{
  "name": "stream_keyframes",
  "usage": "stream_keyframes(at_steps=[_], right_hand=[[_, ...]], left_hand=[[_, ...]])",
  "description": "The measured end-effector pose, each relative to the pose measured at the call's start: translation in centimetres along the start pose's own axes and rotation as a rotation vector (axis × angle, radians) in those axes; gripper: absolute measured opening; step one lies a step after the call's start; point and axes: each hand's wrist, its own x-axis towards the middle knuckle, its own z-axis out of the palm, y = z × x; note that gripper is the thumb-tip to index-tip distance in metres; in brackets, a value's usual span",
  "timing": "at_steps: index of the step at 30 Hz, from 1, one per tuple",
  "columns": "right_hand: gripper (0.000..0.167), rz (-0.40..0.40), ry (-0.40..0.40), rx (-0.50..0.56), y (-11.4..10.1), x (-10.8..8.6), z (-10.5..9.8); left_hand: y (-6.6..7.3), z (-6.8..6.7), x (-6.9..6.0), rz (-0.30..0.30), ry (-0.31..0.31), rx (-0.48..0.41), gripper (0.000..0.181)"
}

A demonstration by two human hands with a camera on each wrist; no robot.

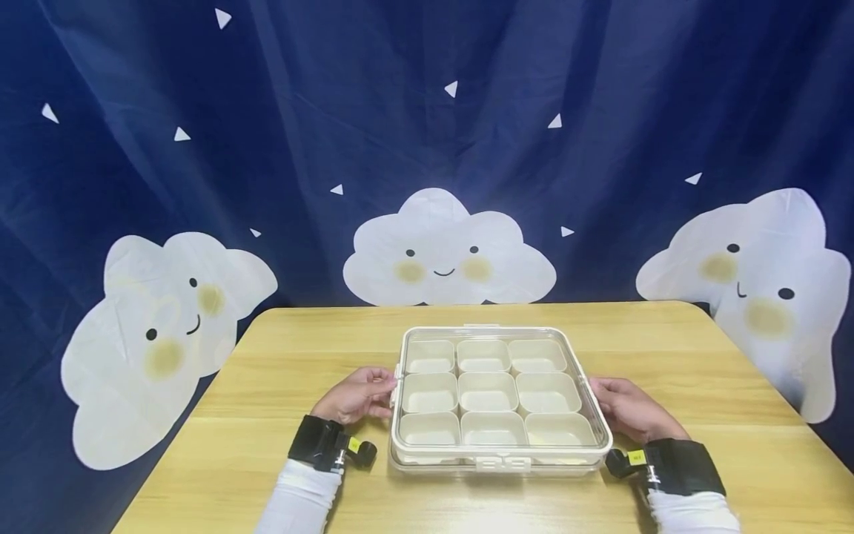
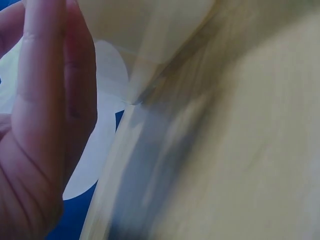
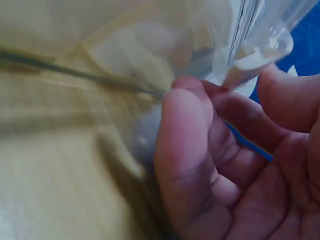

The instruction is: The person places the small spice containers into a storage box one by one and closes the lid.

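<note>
A clear, shallow lidded storage box with a cream rim sits in the head view, right of the table's middle. Several cream square cups fill it in rows. At its left side, my left hand grips the edge with thumb and fingers by the side latch. My right hand holds the opposite side. The right wrist view shows curled fingers against the clear wall, beside a cream latch, with the thumb near that latch. The left fingertips run out of the left wrist view.
The box is over a light wooden table. A front latch faces me. Behind the table hangs a dark blue curtain with white clouds. Each wrist wears a black camera strap.
</note>
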Motion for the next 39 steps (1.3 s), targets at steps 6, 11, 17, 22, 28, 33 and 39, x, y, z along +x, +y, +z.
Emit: stream_keyframes(at_steps=[6, 11, 17, 22, 28, 33, 39], right_hand=[[0.077, 0.048, -0.024, -0.057, -1.5, 0.1, 1.2], [0.061, 0.035, -0.057, -0.034, -2.2, 0.2, 1.6], [0.057, 0.018, 0.011, -0.137, -3.0, 0.1, 2.1], [0.054, 0.004, 0.010, -0.197, -3.2, 0.0, 2.1], [0.052, -0.008, -0.014, -0.249, -3.2, -0.2, 1.8], [0.054, -0.011, 0.057, -0.391, -3.5, -0.4, 2.0], [0.070, -0.016, 0.214, -0.719, -5.7, -1.7, 3.1]], left_hand=[[-0.1, 0.0, -0.2, 0.010, -0.014, -0.009, 0.007], [0.3, 0.2, -0.3, 0.012, -0.012, -0.017, 0.008], [0.3, 0.3, -0.2, 0.026, 0.003, -0.024, 0.005], [0.0, -0.1, -0.3, 0.043, 0.005, -0.040, 0.003], [-0.6, -0.5, -0.3, 0.068, -0.059, -0.113, 0.010], [-0.7, -0.7, -0.2, 0.049, -0.054, -0.145, 0.013], [0.2, -0.3, -0.3, 0.001, 0.039, -0.051, 0.044]])
